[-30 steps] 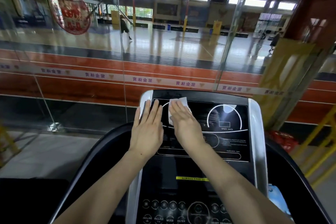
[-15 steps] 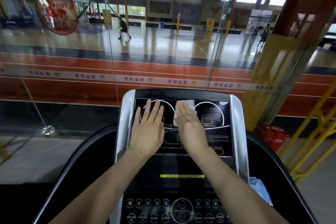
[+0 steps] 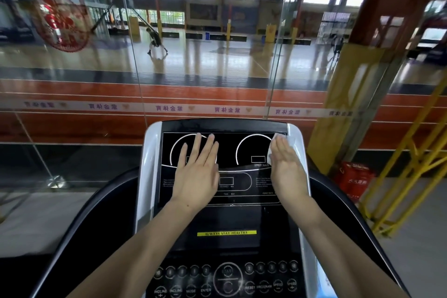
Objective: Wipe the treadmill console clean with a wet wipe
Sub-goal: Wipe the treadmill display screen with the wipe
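Note:
The treadmill console (image 3: pixel 227 147) is a black display panel with white dial outlines and silver side rails, straight ahead of me. My left hand (image 3: pixel 197 172) lies flat with fingers spread on the left dial, holding nothing. My right hand (image 3: pixel 287 172) presses a white wet wipe (image 3: pixel 286 140) flat against the panel's upper right corner, by the right silver rail. Most of the wipe is hidden under my fingers.
A button panel (image 3: pixel 225 278) with round keys sits below the display, under a yellow label strip (image 3: pixel 226 233). Black curved handrails (image 3: pixel 96 213) flank the console. A glass wall (image 3: pixel 135 68) stands right behind it. A blue packet (image 3: pixel 326 280) lies at lower right.
My right hand has slid the wipe from the middle of the display to its upper right corner. My left hand has stayed flat on the left dial.

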Demonstrator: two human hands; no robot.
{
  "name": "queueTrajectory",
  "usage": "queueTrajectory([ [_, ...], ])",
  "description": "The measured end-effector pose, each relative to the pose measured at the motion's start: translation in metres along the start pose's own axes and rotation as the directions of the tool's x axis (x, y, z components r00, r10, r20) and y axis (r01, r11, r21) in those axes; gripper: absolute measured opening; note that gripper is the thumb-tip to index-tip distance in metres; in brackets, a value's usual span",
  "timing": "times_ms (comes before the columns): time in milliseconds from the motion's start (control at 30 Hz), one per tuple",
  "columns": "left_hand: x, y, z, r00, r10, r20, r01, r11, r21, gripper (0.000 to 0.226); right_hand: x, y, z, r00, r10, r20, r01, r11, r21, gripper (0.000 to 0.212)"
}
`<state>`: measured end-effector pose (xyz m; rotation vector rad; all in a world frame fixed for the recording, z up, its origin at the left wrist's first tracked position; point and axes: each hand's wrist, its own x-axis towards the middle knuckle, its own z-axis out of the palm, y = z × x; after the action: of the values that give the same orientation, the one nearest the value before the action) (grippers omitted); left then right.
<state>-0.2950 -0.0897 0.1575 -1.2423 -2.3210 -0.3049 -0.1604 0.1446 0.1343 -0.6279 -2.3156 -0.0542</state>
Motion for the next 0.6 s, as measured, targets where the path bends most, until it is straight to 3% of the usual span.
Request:
queueTrajectory([
  [100,0.004,0.004,0.000,1.000,0.006,0.005,-0.006,1.000,0.004,0.065,0.012,0.002,-0.009,0.999,-0.032,-0.034,0.027,0.990,-0.136,0.051],
  [233,0.005,0.015,0.001,1.000,0.020,0.012,-0.020,1.000,0.004,0.064,-0.009,0.008,-0.009,0.999,-0.029,-0.032,0.022,0.980,-0.195,0.050],
  [367,0.004,0.019,0.002,1.000,0.028,0.009,-0.029,0.999,0.015,0.064,-0.030,0.007,-0.013,1.000,-0.025,0.001,0.025,0.981,-0.193,0.049],
  [600,0.002,0.023,0.002,0.999,0.039,0.020,-0.039,0.999,0.029,0.065,0.007,-0.013,-0.010,0.999,0.054,-0.004,-0.054,0.983,-0.176,0.053],
])
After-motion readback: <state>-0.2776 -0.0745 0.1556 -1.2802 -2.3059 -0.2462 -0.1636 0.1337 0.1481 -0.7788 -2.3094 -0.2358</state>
